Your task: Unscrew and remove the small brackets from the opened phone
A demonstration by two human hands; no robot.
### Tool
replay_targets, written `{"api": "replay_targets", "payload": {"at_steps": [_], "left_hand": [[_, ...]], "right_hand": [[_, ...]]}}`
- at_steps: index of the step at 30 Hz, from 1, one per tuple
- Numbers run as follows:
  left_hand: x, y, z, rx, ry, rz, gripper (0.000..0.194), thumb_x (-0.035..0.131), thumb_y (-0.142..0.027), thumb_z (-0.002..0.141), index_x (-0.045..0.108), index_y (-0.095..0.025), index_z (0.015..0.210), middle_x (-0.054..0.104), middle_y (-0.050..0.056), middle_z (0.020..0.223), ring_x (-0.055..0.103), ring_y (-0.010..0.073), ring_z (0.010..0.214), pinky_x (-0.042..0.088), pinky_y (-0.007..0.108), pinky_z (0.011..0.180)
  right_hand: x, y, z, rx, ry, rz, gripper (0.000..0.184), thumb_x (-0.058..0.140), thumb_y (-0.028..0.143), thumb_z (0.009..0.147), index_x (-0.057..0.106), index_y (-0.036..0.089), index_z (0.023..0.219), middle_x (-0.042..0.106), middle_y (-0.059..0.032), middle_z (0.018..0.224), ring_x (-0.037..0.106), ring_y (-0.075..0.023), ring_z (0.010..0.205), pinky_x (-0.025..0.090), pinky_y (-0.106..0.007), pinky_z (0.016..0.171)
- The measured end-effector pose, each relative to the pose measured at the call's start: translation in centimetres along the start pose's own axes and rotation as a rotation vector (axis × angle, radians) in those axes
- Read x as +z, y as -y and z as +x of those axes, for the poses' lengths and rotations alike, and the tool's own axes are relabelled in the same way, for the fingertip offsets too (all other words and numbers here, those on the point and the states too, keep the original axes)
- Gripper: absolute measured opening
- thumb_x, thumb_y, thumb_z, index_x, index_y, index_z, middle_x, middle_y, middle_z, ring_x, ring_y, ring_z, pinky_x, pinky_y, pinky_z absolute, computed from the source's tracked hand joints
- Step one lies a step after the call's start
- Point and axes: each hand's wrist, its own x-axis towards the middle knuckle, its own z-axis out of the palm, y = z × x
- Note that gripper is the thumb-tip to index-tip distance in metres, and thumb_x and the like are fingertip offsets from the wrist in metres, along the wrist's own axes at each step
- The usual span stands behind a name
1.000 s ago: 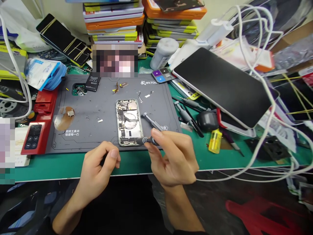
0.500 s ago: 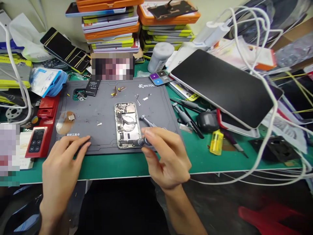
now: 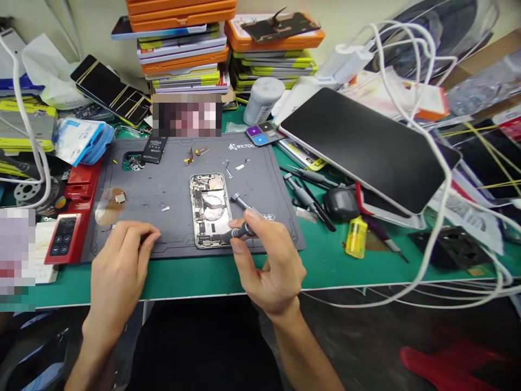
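My right hand [image 3: 271, 260] grips a dark screwdriver [image 3: 243, 232] between thumb and fingers, its tip pointing left over the lower right corner of an opened phone [image 3: 209, 209]. The phone lies on a grey work mat [image 3: 171, 187], its inner boards and a round coil exposed. To the left, my left hand [image 3: 122, 258] rests at the mat's front edge, thumb and fingertips brought together; whatever they may hold is hidden. A second screwdriver [image 3: 246, 205] lies just right of the phone. Small metal pieces [image 3: 165, 208] are scattered over the mat.
A phone battery [image 3: 154, 149] lies on the mat's upper left. Left of the mat stands a red device [image 3: 64, 239] with buttons. At right are screwdrivers [image 3: 305, 193], a large black-screened tablet [image 3: 366, 146] and a white cable [image 3: 437, 233]. Stacked cases [image 3: 183, 60] line the back.
My left hand has shifted right, and its thumb and fingers have closed together. My right hand has moved slightly left with the screwdriver over the phone's lower corner. The view has shifted a little.
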Motion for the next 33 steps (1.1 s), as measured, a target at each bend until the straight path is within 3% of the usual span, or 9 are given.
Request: {"api": "replay_targets", "payload": {"at_steps": [4,7,10,15,20,24,28,33], "left_hand": [[0.3,-1.9,-0.5,-0.163,0.052,-0.434,0.018,0.047,-0.036,0.118,0.055,-0.025,0.105,0.065,-0.001,0.098,0.060,0.0134,0.079,0.047,0.028,0.073],[1.0,-3.3,-0.9,-0.205,0.251,-0.725,0.033,0.039,-0.039,0.120,0.050,-0.024,0.093,0.057,-0.003,0.081,0.050,0.0125,0.068,0.042,0.028,0.066],[1.9,-4.3,-0.7,-0.221,0.394,-0.893,0.041,0.044,-0.046,0.119,0.051,-0.023,0.086,0.049,-0.004,0.070,0.045,0.0123,0.063,0.038,0.027,0.061],[2.8,-5.1,0.1,-0.255,0.267,-0.968,0.040,0.065,-0.052,0.110,0.062,-0.021,0.084,0.056,-0.002,0.072,0.048,0.0111,0.062,0.040,0.026,0.057],[2.8,-5.4,0.2,-0.259,0.092,-0.963,0.030,0.085,-0.045,0.097,0.074,-0.021,0.081,0.070,0.001,0.077,0.063,0.0127,0.067,0.051,0.023,0.058],[3.0,-5.6,-0.2,-0.332,0.109,-0.989,0.018,0.085,-0.038,0.097,0.084,-0.023,0.088,0.081,0.003,0.083,0.074,0.0149,0.068,0.063,0.025,0.061],[3.2,-5.7,-0.3,-0.377,0.163,-0.967,0.014,0.077,-0.032,0.103,0.089,-0.026,0.098,0.086,0.003,0.090,0.081,0.0162,0.074,0.069,0.025,0.066],[3.1,-6.0,0.2,-0.375,0.169,-0.938,0.015,0.075,-0.030,0.104,0.089,-0.026,0.101,0.087,0.002,0.091,0.082,0.0163,0.070,0.072,0.026,0.067]], "right_hand": [[0.0,0.1,0.0,-0.035,0.000,-0.017,0.063,0.066,0.003,0.101,0.053,0.016,0.161,0.082,-0.0079,0.113,0.080,-0.0198,0.095,0.072,-0.036,0.079],[0.0,0.1,0.0,-0.047,-0.008,-0.043,0.061,0.066,0.004,0.102,0.054,0.017,0.160,0.081,-0.0070,0.108,0.080,-0.0194,0.093,0.071,-0.036,0.078],[0.0,0.1,0.0,-0.041,-0.005,-0.072,0.060,0.067,0.008,0.104,0.053,0.021,0.161,0.083,-0.0052,0.107,0.081,-0.0194,0.094,0.073,-0.036,0.078],[0.1,0.1,-0.4,-0.046,-0.008,-0.066,0.068,0.073,0.006,0.100,0.049,0.013,0.162,0.084,-0.0105,0.113,0.082,-0.0193,0.094,0.073,-0.032,0.076],[-0.1,0.2,-1.0,0.019,-0.002,-0.020,0.074,0.076,0.006,0.098,0.047,0.020,0.164,0.084,-0.0095,0.121,0.084,-0.0191,0.097,0.074,-0.029,0.073],[-0.3,0.1,-1.2,0.096,-0.066,0.103,0.075,0.075,0.004,0.096,0.049,0.026,0.163,0.083,-0.0064,0.114,0.084,-0.0208,0.095,0.075,-0.031,0.067],[-0.6,0.3,-1.0,0.219,-0.174,0.342,0.073,0.067,0.001,0.098,0.049,0.029,0.163,0.080,-0.0040,0.112,0.079,-0.0141,0.072,0.072,-0.027,0.058],[-0.7,0.6,-0.6,0.276,-0.139,0.425,0.073,0.062,0.005,0.102,0.041,0.028,0.169,0.080,-0.0049,0.111,0.079,-0.0155,0.072,0.073,-0.029,0.062]]}}
